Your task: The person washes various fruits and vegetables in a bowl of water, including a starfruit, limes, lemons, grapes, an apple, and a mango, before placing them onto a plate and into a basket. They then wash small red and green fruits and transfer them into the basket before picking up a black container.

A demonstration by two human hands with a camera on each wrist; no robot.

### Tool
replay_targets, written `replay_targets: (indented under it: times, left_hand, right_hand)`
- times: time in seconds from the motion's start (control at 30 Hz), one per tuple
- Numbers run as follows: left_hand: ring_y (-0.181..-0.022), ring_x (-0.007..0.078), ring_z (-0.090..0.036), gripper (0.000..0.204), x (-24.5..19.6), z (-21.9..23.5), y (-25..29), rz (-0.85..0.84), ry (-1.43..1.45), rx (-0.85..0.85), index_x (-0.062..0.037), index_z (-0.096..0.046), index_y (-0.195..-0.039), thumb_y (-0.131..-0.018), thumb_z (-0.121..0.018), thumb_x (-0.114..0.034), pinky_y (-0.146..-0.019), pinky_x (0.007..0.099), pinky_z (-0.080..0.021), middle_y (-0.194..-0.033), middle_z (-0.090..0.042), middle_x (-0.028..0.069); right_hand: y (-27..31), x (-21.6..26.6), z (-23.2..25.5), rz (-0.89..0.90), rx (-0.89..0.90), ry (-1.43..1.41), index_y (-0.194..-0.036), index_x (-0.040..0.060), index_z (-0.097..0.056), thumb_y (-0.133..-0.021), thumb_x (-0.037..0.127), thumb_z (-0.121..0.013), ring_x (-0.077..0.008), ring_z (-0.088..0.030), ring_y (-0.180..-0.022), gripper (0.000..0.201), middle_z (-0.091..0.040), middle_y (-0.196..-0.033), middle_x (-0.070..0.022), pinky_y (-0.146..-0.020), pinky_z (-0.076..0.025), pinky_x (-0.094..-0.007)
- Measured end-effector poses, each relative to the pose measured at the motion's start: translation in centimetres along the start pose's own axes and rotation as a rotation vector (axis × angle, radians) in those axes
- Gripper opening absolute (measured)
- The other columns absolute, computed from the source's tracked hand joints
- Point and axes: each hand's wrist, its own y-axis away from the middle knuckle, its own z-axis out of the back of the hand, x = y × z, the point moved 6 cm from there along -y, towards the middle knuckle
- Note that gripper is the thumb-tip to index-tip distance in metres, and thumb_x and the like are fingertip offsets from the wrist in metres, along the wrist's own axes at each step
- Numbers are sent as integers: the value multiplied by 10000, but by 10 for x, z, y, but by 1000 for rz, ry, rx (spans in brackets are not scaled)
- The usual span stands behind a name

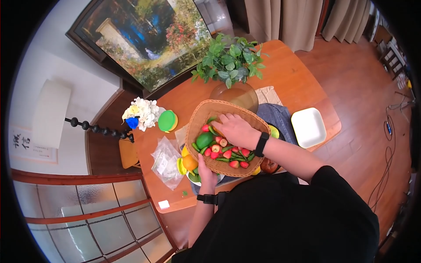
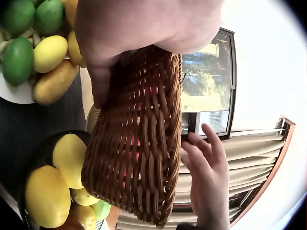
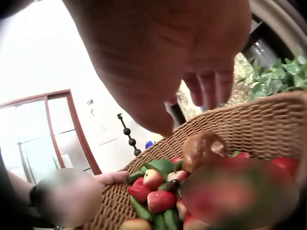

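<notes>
A brown wicker basket (image 1: 196, 122) is tilted over the table, with small red-and-yellow apples (image 3: 161, 201), green peppers (image 3: 171, 219) and a green mango-like fruit (image 1: 204, 140) inside. My left hand (image 1: 207, 176) grips its near left side; in the left wrist view the fingers lie against the weave (image 2: 127, 143). Over the contents, my right hand (image 1: 237, 130) spreads its fingers and holds nothing. In the right wrist view a shiny brown, bun-like item (image 3: 204, 149) lies in the basket below that hand. The right hand (image 2: 208, 177) also shows past the rim in the left wrist view.
Beneath the basket are a white plate (image 2: 12, 93) of green and yellow fruit and a dark bowl (image 2: 23, 194) of yellow fruit. Around them stand a white square dish (image 1: 308, 127), a plastic bag (image 1: 165, 164), a green-lidded container (image 1: 167, 120), an amber glass plate (image 1: 245, 98) and a leafy plant (image 1: 230, 61).
</notes>
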Motion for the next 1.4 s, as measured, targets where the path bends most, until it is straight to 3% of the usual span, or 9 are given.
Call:
replay_targets:
  times: [0.17, 0.23, 0.37, 0.53, 0.67, 0.93, 1.2, 1.33, 1.4]
  left_hand:
    - [-1344, 288, -450, 576, 5, 19, -7, -20, 8, -39, -67, -371, -1463, -1047, -349, -465, -1128, 457, -356, -1482, -443, 120]
    - [-1345, 290, -448, 588, 4, 31, -12, -11, 32, -45, -70, -369, -1466, -1043, -353, -478, -1131, 460, -353, -1483, -442, 119]
    - [-1328, 283, -467, 564, 0, 32, -7, 12, 133, 15, -57, -365, -1456, -1052, -360, -451, -1117, 458, -378, -1461, -456, 124]
    - [-1337, 283, -458, 578, -3, 36, -5, 1, 91, -8, -60, -360, -1464, -1049, -359, -463, -1121, 458, -373, -1470, -449, 122]
    - [-1358, 300, -428, 608, -4, 39, -10, -14, 75, -33, -80, -370, -1470, -1039, -346, -508, -1129, 483, -352, -1488, -432, 126]
    - [-1379, 291, -397, 619, -33, 57, -12, -150, 104, -86, -70, -347, -1481, -1047, -293, -508, -1167, 457, -293, -1510, -404, 124]
    - [-1383, 281, -395, 619, -25, 55, -9, -122, 91, -152, -75, -341, -1484, -1045, -327, -511, -1168, 451, -297, -1511, -404, 119]
    - [-1344, 281, -450, 593, -8, 39, -12, -37, 31, -42, -72, -364, -1465, -1049, -340, -495, -1127, 454, -366, -1481, -443, 115]
    - [-1341, 280, -454, 588, 0, 31, -14, -4, 1, -11, -69, -369, -1460, -1050, -345, -489, -1127, 454, -366, -1474, -451, 117]
  right_hand:
    - [10, -9, 37, -107, 29, -152, -1264, 68, -578, -747, 281, -769, -370, -592, -1051, 591, -604, -1104, -180, -912, -479, -440]
    - [20, -18, 50, -156, 168, -293, -1278, 54, -562, -757, 302, -773, -377, -602, -1051, 614, -612, -1120, -193, -924, -481, -450]
    - [48, -51, 77, -272, -41, -488, -1339, 31, -512, -806, 340, -744, -388, -600, -1098, 658, -613, -1192, -238, -969, -473, -423]
    - [88, -57, 83, -471, 53, -871, -1384, -33, -448, -819, 294, -692, -339, -609, -1139, 696, -614, -1202, -250, -994, -466, -381]
    - [121, -80, 69, -540, -24, -833, -1418, 11, -415, -817, 214, -693, -274, -552, -1207, 692, -552, -1306, -187, -1028, -440, -348]
    - [155, -107, 55, -632, -74, -649, -1392, -15, -419, -761, 192, -736, -339, -539, -1220, 736, -531, -1310, -242, -1040, -437, -374]
    - [146, -96, 52, -783, -47, -923, -1336, -14, -452, -758, 250, -812, -298, -576, -1172, 731, -563, -1240, -223, -978, -483, -365]
    - [108, -61, 74, -425, -274, -805, -1320, -9, -473, -765, 229, -809, -294, -578, -1158, 692, -539, -1279, -196, -966, -489, -365]
    - [86, -40, 77, -264, -180, -613, -1299, -7, -486, -757, 178, -775, -377, -563, -1141, 641, -534, -1231, -209, -974, -481, -403]
